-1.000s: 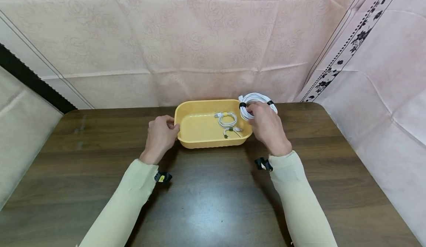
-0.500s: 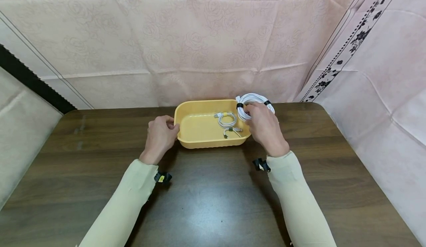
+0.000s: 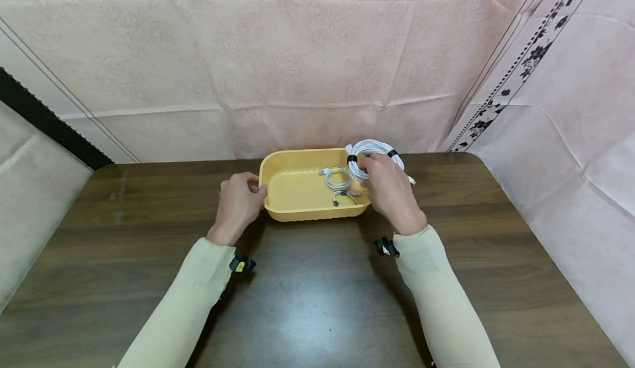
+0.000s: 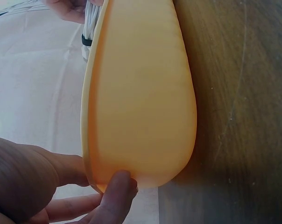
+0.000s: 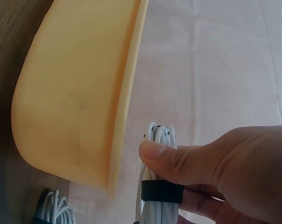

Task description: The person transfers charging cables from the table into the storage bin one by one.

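Note:
A shallow yellow plastic tray (image 3: 292, 211) sits at the back of the table. My left hand (image 3: 240, 200) pinches its left end, the thumb (image 4: 117, 196) on the outer wall and fingers at the rim. My right hand (image 3: 392, 189) holds a thick coil of white cable (image 3: 369, 147), bound with black straps, over the tray's right end. In the right wrist view the thumb presses on the coiled cable (image 5: 160, 210) just above a strap, above rim level. Inside the tray lie a small white USB cable (image 3: 338, 179) with a yellow tie and a shorter cable (image 3: 342, 194).
Another strapped white cable bundle (image 5: 57, 210) shows low in the right wrist view, beyond the tray's end. A white plug (image 3: 412, 180) peeks out right of my right hand. The brown wooden table (image 3: 307, 291) ends at a pale patterned cloth (image 3: 297, 70) behind.
My right hand has moved slightly left with the cable coil, further over the tray. The white plug to its right has come into view. The left hand stays on the tray.

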The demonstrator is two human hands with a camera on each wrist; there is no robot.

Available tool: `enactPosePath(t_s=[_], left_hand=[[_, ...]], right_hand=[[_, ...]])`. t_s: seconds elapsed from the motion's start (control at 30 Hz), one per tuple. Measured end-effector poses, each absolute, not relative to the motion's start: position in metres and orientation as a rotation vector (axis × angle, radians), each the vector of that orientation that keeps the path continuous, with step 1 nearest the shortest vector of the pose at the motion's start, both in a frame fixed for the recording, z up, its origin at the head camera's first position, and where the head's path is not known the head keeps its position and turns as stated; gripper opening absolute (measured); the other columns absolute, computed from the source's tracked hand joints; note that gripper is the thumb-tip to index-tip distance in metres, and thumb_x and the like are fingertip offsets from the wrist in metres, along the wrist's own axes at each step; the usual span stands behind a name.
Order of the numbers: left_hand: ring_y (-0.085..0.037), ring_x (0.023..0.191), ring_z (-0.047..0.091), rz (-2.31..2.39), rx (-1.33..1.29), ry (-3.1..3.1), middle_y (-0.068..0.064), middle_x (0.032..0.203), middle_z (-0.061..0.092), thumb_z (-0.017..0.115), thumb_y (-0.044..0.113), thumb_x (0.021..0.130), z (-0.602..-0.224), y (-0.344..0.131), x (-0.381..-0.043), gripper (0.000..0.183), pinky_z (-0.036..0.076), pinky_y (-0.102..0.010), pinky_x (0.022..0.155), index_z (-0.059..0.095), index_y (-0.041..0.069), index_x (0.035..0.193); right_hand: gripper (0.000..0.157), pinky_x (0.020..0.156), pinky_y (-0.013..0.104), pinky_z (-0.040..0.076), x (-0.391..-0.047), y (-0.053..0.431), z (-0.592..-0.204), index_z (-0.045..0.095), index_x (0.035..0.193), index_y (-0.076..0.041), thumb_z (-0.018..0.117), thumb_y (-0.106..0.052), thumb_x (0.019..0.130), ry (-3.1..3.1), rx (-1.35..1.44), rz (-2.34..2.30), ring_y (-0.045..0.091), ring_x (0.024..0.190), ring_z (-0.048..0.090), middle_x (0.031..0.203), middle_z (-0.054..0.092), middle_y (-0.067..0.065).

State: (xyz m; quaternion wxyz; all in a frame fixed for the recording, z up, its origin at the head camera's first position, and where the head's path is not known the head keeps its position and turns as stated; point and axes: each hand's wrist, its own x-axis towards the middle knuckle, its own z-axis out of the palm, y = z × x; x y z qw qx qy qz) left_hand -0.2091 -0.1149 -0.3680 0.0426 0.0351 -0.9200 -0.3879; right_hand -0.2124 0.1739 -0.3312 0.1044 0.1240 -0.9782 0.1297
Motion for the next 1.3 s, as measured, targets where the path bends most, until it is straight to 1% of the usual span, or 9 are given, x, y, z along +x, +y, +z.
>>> enactPosePath(t_s=[0.3,0.53,0.73,0.83,1.07,1.3], left_hand=[[-0.020,0.070,0.066,-1.169,0.119,-2.834,-0.014,0.096,0.072,0.060,0.021,0.099,-0.367,-0.114,-0.209,0.028,0.051,-0.026,0.059,0.070,0.002,0.116],[-0.020,0.070,0.066,-1.158,0.114,-2.829,-0.014,0.095,0.073,0.060,0.021,0.098,-0.367,-0.115,-0.210,0.028,0.051,-0.026,0.060,0.071,0.002,0.115],[-0.019,0.067,0.067,-1.152,0.075,-2.785,-0.013,0.090,0.075,0.059,0.019,0.096,-0.369,-0.114,-0.210,0.026,0.049,-0.025,0.059,0.073,0.002,0.111],[-0.019,0.068,0.066,-1.150,0.078,-2.790,-0.013,0.090,0.074,0.059,0.020,0.096,-0.369,-0.114,-0.210,0.027,0.049,-0.025,0.059,0.073,0.002,0.111],[-0.019,0.067,0.066,-1.147,0.076,-2.792,-0.013,0.090,0.074,0.058,0.019,0.096,-0.369,-0.114,-0.209,0.027,0.049,-0.025,0.058,0.073,0.002,0.111],[-0.018,0.066,0.066,-1.164,0.085,-2.801,-0.013,0.090,0.075,0.060,0.019,0.097,-0.368,-0.114,-0.210,0.026,0.049,-0.024,0.057,0.072,0.002,0.112]], right_hand=[[0.026,0.089,0.046,0.053,-0.212,0.170,-0.332,0.072,0.113,-0.005,0.075,0.000,0.088,-2.887,0.388,0.366,0.030,0.105,0.064,0.110,0.067,0.012],[0.025,0.091,0.047,0.053,-0.211,0.165,-0.334,0.073,0.111,-0.007,0.074,0.001,0.087,-2.861,0.425,0.336,0.031,0.110,0.064,0.110,0.068,0.011],[0.027,0.094,0.045,0.052,-0.212,0.162,-0.338,0.073,0.112,-0.006,0.076,0.001,0.086,-2.844,0.461,0.341,0.030,0.114,0.063,0.113,0.069,0.009],[0.028,0.096,0.045,0.052,-0.211,0.161,-0.338,0.073,0.113,-0.006,0.076,0.000,0.086,-2.841,0.462,0.353,0.030,0.115,0.063,0.114,0.069,0.009],[0.026,0.094,0.044,0.052,-0.211,0.158,-0.338,0.073,0.111,-0.006,0.077,0.000,0.086,-2.809,0.501,0.327,0.030,0.110,0.064,0.110,0.069,0.009],[0.026,0.092,0.043,0.053,-0.211,0.155,-0.341,0.073,0.110,-0.006,0.078,0.001,0.085,-2.776,0.529,0.307,0.030,0.108,0.064,0.109,0.067,0.010]])
